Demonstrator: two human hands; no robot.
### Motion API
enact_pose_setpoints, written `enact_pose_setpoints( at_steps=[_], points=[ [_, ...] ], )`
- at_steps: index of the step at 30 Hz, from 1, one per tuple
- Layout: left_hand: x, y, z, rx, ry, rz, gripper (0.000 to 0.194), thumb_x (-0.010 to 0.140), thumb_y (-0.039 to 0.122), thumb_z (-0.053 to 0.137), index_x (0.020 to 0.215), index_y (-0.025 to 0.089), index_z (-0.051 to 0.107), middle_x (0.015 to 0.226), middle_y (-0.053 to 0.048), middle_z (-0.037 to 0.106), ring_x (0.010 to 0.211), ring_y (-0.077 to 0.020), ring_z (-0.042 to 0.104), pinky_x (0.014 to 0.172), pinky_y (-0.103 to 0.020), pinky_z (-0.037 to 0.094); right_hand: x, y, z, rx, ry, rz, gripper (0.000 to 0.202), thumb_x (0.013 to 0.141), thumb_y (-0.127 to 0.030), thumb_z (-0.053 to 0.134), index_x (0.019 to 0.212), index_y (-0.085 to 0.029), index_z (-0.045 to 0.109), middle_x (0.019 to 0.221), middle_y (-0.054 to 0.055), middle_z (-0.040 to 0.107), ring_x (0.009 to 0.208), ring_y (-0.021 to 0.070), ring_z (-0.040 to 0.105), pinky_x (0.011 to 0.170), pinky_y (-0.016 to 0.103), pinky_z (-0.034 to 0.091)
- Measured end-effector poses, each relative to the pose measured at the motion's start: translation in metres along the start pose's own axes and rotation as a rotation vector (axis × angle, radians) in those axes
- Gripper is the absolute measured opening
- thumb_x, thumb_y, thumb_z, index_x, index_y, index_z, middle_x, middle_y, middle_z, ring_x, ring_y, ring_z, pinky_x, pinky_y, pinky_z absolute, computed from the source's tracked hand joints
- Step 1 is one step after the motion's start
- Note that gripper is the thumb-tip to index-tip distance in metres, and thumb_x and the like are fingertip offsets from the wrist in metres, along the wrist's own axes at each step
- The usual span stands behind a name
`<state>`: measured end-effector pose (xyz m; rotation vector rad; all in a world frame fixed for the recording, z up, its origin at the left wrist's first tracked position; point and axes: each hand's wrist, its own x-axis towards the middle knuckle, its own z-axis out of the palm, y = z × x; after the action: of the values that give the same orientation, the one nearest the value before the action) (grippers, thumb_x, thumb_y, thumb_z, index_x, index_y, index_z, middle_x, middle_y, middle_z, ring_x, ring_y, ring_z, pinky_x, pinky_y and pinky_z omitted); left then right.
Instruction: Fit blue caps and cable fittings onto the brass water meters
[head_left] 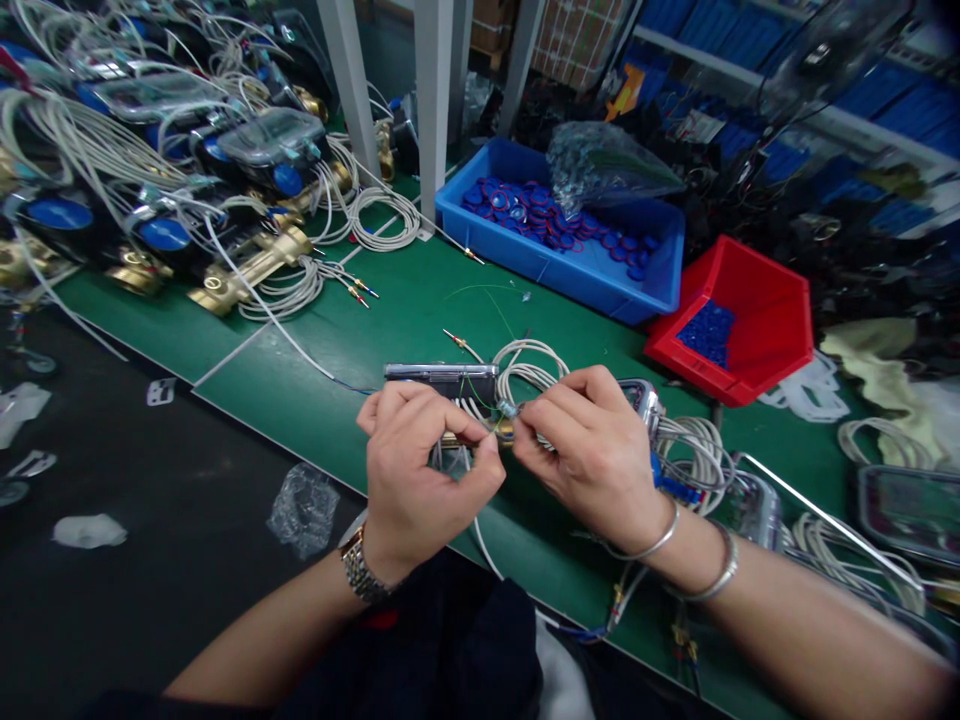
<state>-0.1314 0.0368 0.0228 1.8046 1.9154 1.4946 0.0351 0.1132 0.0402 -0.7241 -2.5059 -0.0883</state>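
Observation:
My left hand (431, 465) pinches a thin green wire (498, 424) between thumb and forefinger. Close beside it, my right hand (589, 450) is closed on a small clear bluish seal (508, 408), with the wire running at it. Under and behind my hands sits a meter (442, 374) with a dark body and shiny edge; my fingers hide most of it. A coiled white cable (534, 352) lies just behind, with a red-banded metal tip (454, 338) at its end. Another green wire (480, 288) with a small clear piece lies farther back on the bench.
Brass-bodied meters (251, 265) with cables crowd the left. A blue bin (559, 265) holds blue discs and a bag of small clear parts (600, 165). Right of it stands a red bin (772, 320) with small blue pieces. More meters (911, 510) lie at right on the green bench (315, 350).

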Motion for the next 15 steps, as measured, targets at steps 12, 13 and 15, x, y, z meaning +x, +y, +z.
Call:
enact_pose_setpoints(
  at_steps=[12,13,15],
  points=[
    [0.0000,-0.0019,0.0008,0.017,-0.012,-0.002,0.008,0.083,0.023,0.074,0.078,0.024,0.068,0.077,0.002,0.070,0.089,-0.0208,0.060,0.087,-0.042,0.040,0.0000,-0.0010,-0.0016,0.013,0.018,-0.072,0.022,0.094,-0.019,0.062,0.072,-0.020,0.058,0.070,0.002,0.063,0.077,0.0185,0.049,0.075,0.034,0.046],
    [0.0001,-0.0027,0.0000,0.021,-0.007,-0.003,0.007,0.084,0.026,0.076,0.080,0.024,0.069,0.079,0.002,0.072,0.090,-0.0206,0.061,0.089,-0.042,0.041,0.0001,-0.0001,-0.0019,0.012,0.014,-0.065,0.021,0.094,-0.019,0.062,0.073,-0.020,0.059,0.070,0.002,0.063,0.077,0.0187,0.049,0.075,0.034,0.046],
    [0.0014,-0.0038,-0.0028,0.048,0.002,0.000,0.011,0.084,0.030,0.078,0.090,0.025,0.071,0.081,0.002,0.074,0.092,-0.0210,0.062,0.092,-0.043,0.040,-0.0002,0.0017,-0.0033,-0.004,-0.010,-0.085,0.014,0.095,-0.021,0.062,0.082,-0.018,0.064,0.072,0.003,0.064,0.078,0.0194,0.050,0.076,0.035,0.045]
  ],
)
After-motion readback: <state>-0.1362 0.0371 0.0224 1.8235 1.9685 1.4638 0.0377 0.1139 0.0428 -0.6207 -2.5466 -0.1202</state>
